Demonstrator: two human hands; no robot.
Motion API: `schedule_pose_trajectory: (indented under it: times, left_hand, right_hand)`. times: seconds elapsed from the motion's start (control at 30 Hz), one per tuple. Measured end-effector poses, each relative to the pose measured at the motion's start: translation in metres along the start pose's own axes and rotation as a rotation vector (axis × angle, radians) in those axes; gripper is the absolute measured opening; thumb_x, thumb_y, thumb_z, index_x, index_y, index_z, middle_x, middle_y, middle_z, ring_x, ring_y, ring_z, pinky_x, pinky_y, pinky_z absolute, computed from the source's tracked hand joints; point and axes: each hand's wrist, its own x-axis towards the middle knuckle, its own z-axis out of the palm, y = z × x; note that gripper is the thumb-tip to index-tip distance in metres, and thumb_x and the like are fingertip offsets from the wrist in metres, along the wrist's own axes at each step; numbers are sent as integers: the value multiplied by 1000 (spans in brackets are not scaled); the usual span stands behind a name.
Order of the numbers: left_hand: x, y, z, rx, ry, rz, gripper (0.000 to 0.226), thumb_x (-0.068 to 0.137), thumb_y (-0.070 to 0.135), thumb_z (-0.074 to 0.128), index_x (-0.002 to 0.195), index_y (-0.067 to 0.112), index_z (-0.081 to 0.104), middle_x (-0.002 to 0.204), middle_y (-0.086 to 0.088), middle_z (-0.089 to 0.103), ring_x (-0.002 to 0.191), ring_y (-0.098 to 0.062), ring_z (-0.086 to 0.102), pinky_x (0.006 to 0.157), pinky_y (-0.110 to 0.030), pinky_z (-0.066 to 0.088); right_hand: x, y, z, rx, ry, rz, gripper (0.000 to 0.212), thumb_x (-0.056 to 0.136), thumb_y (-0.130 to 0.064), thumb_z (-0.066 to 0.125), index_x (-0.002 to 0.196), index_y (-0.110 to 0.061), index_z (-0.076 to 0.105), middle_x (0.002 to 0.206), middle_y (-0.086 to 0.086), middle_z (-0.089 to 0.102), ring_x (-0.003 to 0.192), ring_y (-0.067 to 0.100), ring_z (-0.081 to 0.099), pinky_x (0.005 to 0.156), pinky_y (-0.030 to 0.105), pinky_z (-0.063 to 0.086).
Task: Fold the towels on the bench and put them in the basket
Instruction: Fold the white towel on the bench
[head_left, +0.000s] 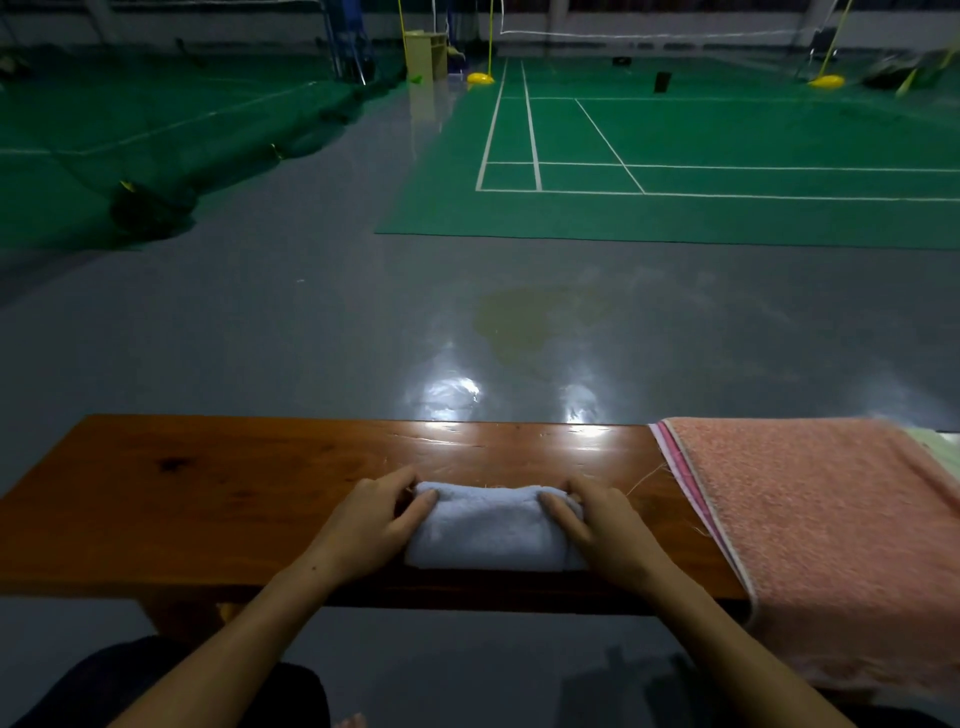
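Hands bracket a small white towel (488, 525) at the near edge of the wooden bench (208, 483): left hand (366, 525) and right hand (605, 525) each curl their fingers round one end, gripping it. It looks fully folded, probably ready to lift. A pink towel (831, 519) lies flat to the right, unfolded. No basket is in view.
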Motion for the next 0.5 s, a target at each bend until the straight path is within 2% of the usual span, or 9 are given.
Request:
schedule_pose_trajectory:
  times: [0.17, 0.33, 0.5]
  left_hand:
    - [7, -4, 6, 200, 4, -93, 46, 95, 70, 36, 91, 31, 60, 77, 11, 67, 73, -7, 63, 62, -39, 56]
    - [13, 7, 13, 349, 12, -174, 33, 105, 59, 42, 97, 32, 58, 90, 10, 69, 81, -9, 60, 62, -30, 41]
    - [14, -3, 17, 388, 47, -240, 38, 102, 67, 35, 100, 35, 56, 92, 11, 69, 82, -11, 64, 70, -35, 55]
  right_hand:
    - [13, 2, 8, -49, 15, 74, 22, 103, -55, 53, 86, -41, 52, 79, -21, 58, 77, 2, 61, 74, 31, 55]
    - [22, 4, 17, -133, 67, 151, 34, 97, -63, 56, 89, -31, 62, 80, -14, 65, 76, 7, 63, 73, 39, 59]
    - [20, 1, 17, -274, 144, 210, 45, 91, -74, 53, 95, -30, 61, 90, -10, 72, 77, 9, 67, 72, 36, 61]
